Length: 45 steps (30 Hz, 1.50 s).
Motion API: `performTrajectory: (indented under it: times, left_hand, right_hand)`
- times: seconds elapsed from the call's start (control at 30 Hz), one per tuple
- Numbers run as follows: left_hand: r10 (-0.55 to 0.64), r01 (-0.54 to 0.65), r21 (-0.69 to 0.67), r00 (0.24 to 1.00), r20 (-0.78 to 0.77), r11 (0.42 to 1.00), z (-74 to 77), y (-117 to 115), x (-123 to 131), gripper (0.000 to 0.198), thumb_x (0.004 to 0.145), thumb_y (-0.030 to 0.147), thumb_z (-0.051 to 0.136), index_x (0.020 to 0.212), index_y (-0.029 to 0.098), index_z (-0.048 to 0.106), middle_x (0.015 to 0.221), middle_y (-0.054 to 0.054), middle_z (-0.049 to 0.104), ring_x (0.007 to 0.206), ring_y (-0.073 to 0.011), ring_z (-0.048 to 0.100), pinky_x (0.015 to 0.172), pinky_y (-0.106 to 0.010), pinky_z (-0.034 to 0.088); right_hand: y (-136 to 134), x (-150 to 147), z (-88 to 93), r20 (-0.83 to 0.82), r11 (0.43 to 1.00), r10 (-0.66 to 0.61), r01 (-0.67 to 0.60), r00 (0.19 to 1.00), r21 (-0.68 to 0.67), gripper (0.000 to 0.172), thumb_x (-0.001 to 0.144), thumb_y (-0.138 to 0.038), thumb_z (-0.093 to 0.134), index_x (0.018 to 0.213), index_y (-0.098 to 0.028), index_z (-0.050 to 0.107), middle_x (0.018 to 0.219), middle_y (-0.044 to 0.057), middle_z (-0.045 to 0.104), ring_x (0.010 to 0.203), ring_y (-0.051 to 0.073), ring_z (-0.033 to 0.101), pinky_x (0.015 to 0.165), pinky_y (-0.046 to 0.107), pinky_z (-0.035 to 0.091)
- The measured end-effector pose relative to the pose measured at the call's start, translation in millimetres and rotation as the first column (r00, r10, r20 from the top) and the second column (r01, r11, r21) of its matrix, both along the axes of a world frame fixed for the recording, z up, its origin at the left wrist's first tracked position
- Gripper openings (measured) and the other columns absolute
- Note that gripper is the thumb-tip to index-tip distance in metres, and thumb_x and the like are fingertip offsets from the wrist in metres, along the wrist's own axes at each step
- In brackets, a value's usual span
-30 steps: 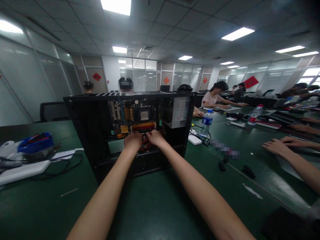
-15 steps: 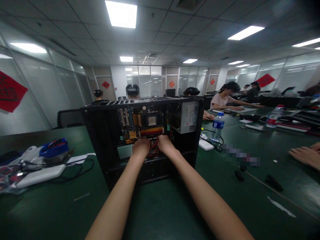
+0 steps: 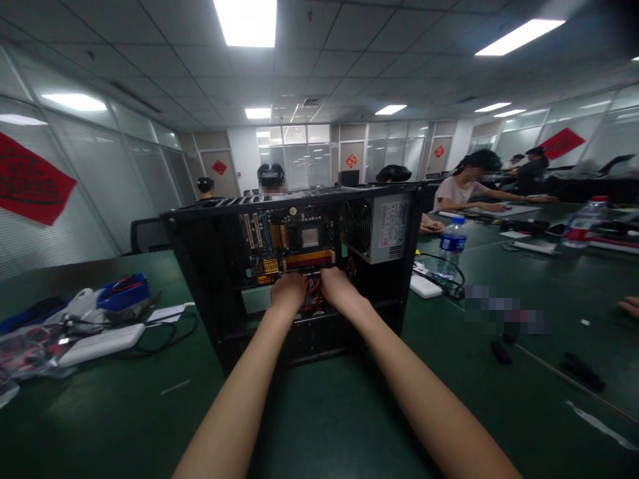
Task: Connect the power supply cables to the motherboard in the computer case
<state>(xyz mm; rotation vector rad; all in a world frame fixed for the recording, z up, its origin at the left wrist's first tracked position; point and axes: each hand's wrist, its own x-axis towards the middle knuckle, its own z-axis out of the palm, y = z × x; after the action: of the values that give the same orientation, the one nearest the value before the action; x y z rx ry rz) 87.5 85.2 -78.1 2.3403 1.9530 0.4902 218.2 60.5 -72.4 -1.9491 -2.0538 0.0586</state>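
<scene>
An open black computer case (image 3: 200,279) stands on the green table, its inside facing me. In it are a motherboard (image 3: 287,245) and, at the upper right, a grey power supply (image 3: 389,229) with a fan. My left hand (image 3: 288,290) is closed at the motherboard's lower edge. Close beside it, my right hand (image 3: 340,287) is closed too. Between them runs a bundle of red and dark cables (image 3: 313,287), which both hands grip. The fingertips are mostly hidden behind the backs of my hands.
Left on the table (image 3: 120,426) lie a white power strip (image 3: 102,344), plastic bags (image 3: 24,346) and a blue box (image 3: 124,291). A water bottle (image 3: 452,245), a white adapter (image 3: 425,286) and small black parts (image 3: 500,352) are at right. Other people sit beyond.
My view has shifted slightly, so the scene sits a little differently in it. Both hands stay at the cables inside the case. At the right edge, another person's hand is now mostly out of view.
</scene>
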Motion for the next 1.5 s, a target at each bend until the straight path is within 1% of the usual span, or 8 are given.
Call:
performTrajectory:
  times: [0.1, 0.27, 0.47, 0.6, 0.87, 1.13, 1.37, 1.5]
  left_hand:
    - [-0.001, 0.001, 0.013, 1.000, 0.020, 1.000, 1.0, -2, -1, 0.042, 0.099, 0.036, 0.038, 0.105, 0.015, 0.074, 0.111, -0.019, 0.072, 0.105, -0.0324, 0.069, 0.087, -0.040, 0.054]
    - [0.003, -0.006, 0.041, 0.998, 0.055, 0.999, 1.5, -5, -5, 0.035, 0.096, 0.028, 0.041, 0.107, 0.020, 0.073, 0.112, -0.015, 0.073, 0.106, -0.0287, 0.069, 0.089, -0.037, 0.053]
    - [-0.011, 0.008, 0.068, 0.999, 0.048, 0.998, -0.3, -4, -6, 0.031, 0.095, 0.033, 0.048, 0.107, 0.023, 0.074, 0.110, -0.012, 0.073, 0.105, -0.0277, 0.069, 0.088, -0.036, 0.053]
    - [0.001, -0.003, 0.092, 1.000, 0.020, 0.996, 2.1, -8, -4, 0.032, 0.095, 0.035, 0.049, 0.107, 0.022, 0.075, 0.109, -0.013, 0.073, 0.104, -0.0295, 0.069, 0.087, -0.038, 0.053]
    - [0.020, -0.018, 0.108, 1.000, -0.019, 0.994, 5.6, -12, -2, 0.031, 0.095, 0.039, 0.050, 0.106, 0.022, 0.074, 0.106, -0.013, 0.073, 0.101, -0.0290, 0.069, 0.086, -0.038, 0.054]
    - [0.017, -0.008, 0.131, 0.997, -0.069, 0.991, 5.7, -13, -1, 0.032, 0.097, 0.036, 0.049, 0.106, 0.018, 0.074, 0.106, -0.015, 0.073, 0.101, -0.0303, 0.069, 0.085, -0.039, 0.054]
    - [0.015, -0.007, 0.111, 0.997, -0.076, 0.994, 7.4, -14, 2, 0.036, 0.098, 0.036, 0.046, 0.104, 0.015, 0.074, 0.106, -0.019, 0.072, 0.101, -0.0322, 0.070, 0.085, -0.041, 0.054]
    - [0.022, -0.016, 0.105, 0.998, -0.054, 0.994, 7.5, -15, 1, 0.036, 0.098, 0.035, 0.046, 0.105, 0.015, 0.074, 0.106, -0.019, 0.072, 0.102, -0.0316, 0.069, 0.087, -0.041, 0.054]
  right_hand:
    - [2, 0, -0.8, 0.037, 1.000, -0.006, 0.005, 0.999, 0.010, 0.033, 0.089, 0.001, 0.046, 0.109, -0.003, 0.073, 0.107, 0.026, 0.071, 0.106, 0.032, 0.071, 0.088, 0.032, 0.054]
    - [2, 1, -3.8, 0.074, 0.997, -0.040, 0.035, 0.996, 0.062, 0.035, 0.090, 0.000, 0.043, 0.110, -0.005, 0.071, 0.107, 0.025, 0.070, 0.103, 0.033, 0.071, 0.085, 0.036, 0.055]
    - [-2, 1, -3.4, 0.085, 0.997, -0.036, 0.031, 0.996, 0.064, 0.031, 0.090, -0.004, 0.046, 0.106, -0.007, 0.071, 0.105, 0.024, 0.071, 0.101, 0.033, 0.072, 0.083, 0.036, 0.056]
    - [-5, -1, -2.5, 0.080, 0.998, -0.033, 0.028, 0.996, 0.062, 0.028, 0.089, -0.006, 0.048, 0.107, -0.006, 0.069, 0.104, 0.023, 0.071, 0.101, 0.035, 0.072, 0.082, 0.039, 0.056]
    - [-5, -2, -6.1, 0.076, 0.998, -0.040, 0.036, 0.996, 0.055, 0.030, 0.092, -0.006, 0.042, 0.110, -0.006, 0.066, 0.103, 0.023, 0.071, 0.100, 0.035, 0.072, 0.080, 0.039, 0.056]
    - [-8, -3, -3.7, 0.072, 0.999, -0.038, 0.035, 0.997, 0.041, 0.029, 0.092, -0.006, 0.043, 0.110, -0.006, 0.065, 0.102, 0.022, 0.071, 0.099, 0.035, 0.072, 0.079, 0.039, 0.056]
    - [-10, -4, -1.4, 0.101, 0.997, -0.063, 0.057, 0.993, 0.054, 0.029, 0.093, -0.008, 0.042, 0.111, -0.006, 0.065, 0.102, 0.023, 0.072, 0.101, 0.035, 0.072, 0.084, 0.041, 0.054]
    - [-11, -4, -3.2, 0.098, 0.997, -0.065, 0.060, 0.993, 0.051, 0.029, 0.094, -0.009, 0.043, 0.111, -0.006, 0.065, 0.102, 0.023, 0.072, 0.100, 0.035, 0.072, 0.083, 0.039, 0.054]
